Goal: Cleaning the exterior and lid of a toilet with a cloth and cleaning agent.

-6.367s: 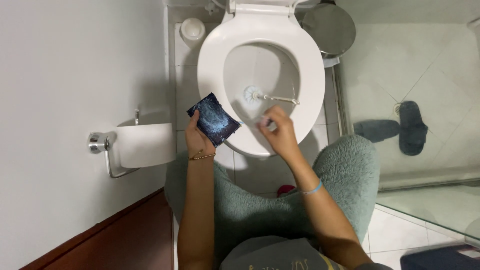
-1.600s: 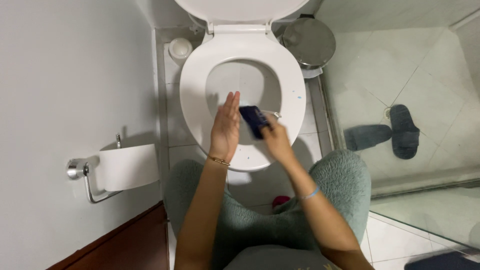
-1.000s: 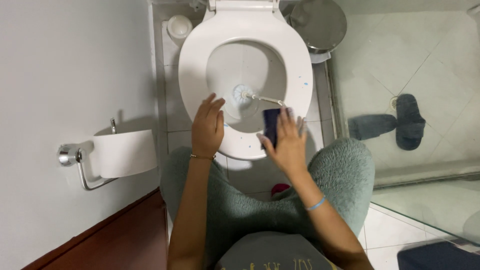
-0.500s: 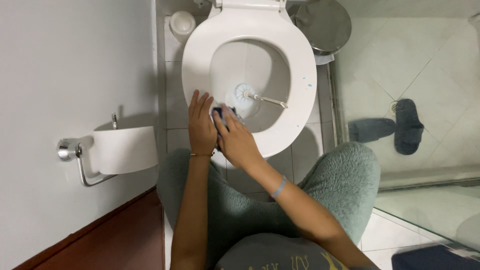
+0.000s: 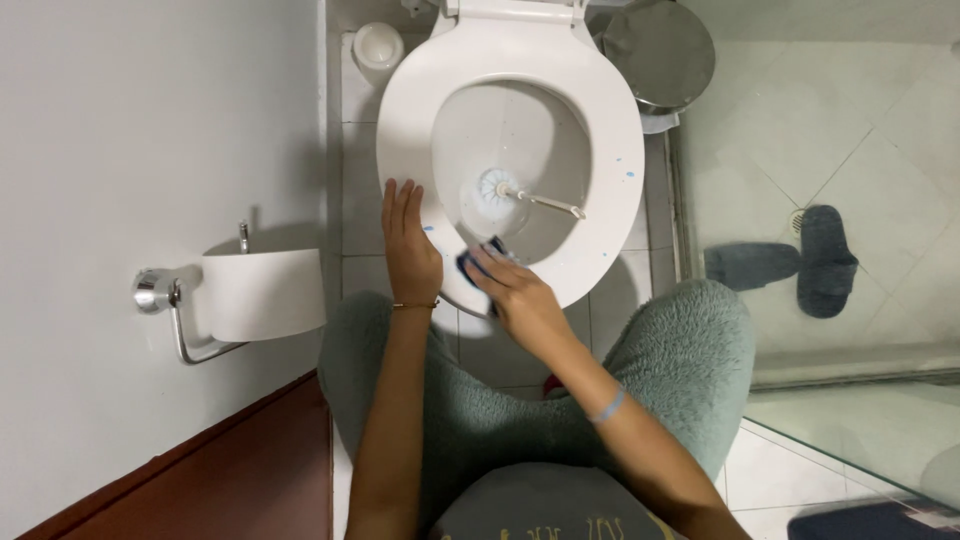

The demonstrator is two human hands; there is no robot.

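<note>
The left hand (image 5: 408, 245) lies flat on the near rim of the toilet seat (image 5: 620, 160), fingers straight and close together, holding nothing. Just to its right, the right hand (image 5: 520, 300) presses a dark blue cloth (image 5: 478, 258) onto the rim, fingers curled over it. Beyond both hands a brush (image 5: 497, 187) rests in the bowl, its handle pointing right.
</note>
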